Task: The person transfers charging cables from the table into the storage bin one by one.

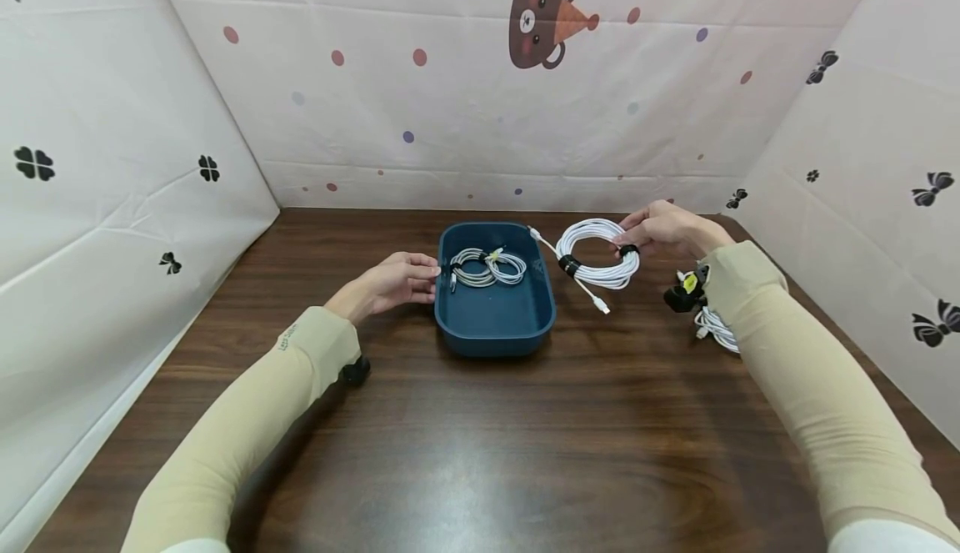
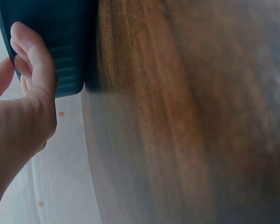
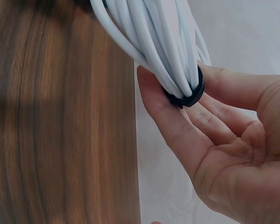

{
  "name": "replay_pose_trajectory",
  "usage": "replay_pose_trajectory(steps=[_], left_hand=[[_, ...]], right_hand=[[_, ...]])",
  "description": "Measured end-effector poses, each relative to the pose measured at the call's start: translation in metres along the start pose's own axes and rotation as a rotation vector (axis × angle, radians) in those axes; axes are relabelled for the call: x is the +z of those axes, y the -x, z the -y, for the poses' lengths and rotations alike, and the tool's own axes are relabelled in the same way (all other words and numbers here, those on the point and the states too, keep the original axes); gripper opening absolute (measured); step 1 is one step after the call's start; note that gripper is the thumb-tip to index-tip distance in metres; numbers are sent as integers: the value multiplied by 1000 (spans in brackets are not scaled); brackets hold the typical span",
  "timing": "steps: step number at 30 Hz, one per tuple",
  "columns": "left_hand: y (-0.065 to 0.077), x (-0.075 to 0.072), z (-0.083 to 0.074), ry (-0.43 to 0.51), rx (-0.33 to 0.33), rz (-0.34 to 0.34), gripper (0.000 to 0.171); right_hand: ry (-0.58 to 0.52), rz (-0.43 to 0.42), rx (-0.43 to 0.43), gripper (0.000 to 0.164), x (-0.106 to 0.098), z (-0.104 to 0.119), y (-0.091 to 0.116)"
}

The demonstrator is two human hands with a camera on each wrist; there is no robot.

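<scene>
My right hand point(image 1: 663, 228) pinches a coiled white cable point(image 1: 597, 278) at its right side, by one of its black straps point(image 3: 194, 93). The coil is held up to the right of a dark blue plastic bin point(image 1: 495, 344), with its two connector ends hanging loose on the left and below. My left hand point(image 1: 401, 280) holds the bin's left rim, the thumb at the rim and the fingers against the outer wall point(image 2: 67, 60). Inside the bin, toward its back, lie small coiled grey-white cables point(image 1: 487, 269).
Another white cable bundle point(image 1: 717, 329) lies on the dark wooden table point(image 1: 480, 444) at the right, partly hidden by the right forearm. Patterned white sheets point(image 1: 465, 103) stand behind the table and on both sides.
</scene>
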State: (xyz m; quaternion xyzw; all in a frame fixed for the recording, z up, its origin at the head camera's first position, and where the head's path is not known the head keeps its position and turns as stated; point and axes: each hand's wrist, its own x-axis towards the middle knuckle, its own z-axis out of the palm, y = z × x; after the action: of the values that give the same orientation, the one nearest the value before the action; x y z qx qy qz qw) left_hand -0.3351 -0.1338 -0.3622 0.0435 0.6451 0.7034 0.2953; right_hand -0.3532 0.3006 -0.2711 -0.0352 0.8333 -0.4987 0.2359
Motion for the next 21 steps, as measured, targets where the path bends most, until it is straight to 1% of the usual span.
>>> replay_pose_trajectory(steps=[2, 7, 12, 16, 21], left_hand=[[0, 0, 0, 2, 0, -1, 43], [0, 0, 0, -2, -3, -1, 44], [0, 1, -1, 1, -8, 0, 43], [1, 0, -1, 2, -6, 6, 44], [1, 1, -1, -4, -6, 5, 45]], right_hand=[[29, 3, -6, 56, 1, 1, -1], [64, 2, -21, 48, 5, 5, -4], [39, 10, -27, 47, 9, 9, -8], [12, 33, -24, 44, 13, 14, -11], [20, 47, -23, 39, 19, 20, -13]])
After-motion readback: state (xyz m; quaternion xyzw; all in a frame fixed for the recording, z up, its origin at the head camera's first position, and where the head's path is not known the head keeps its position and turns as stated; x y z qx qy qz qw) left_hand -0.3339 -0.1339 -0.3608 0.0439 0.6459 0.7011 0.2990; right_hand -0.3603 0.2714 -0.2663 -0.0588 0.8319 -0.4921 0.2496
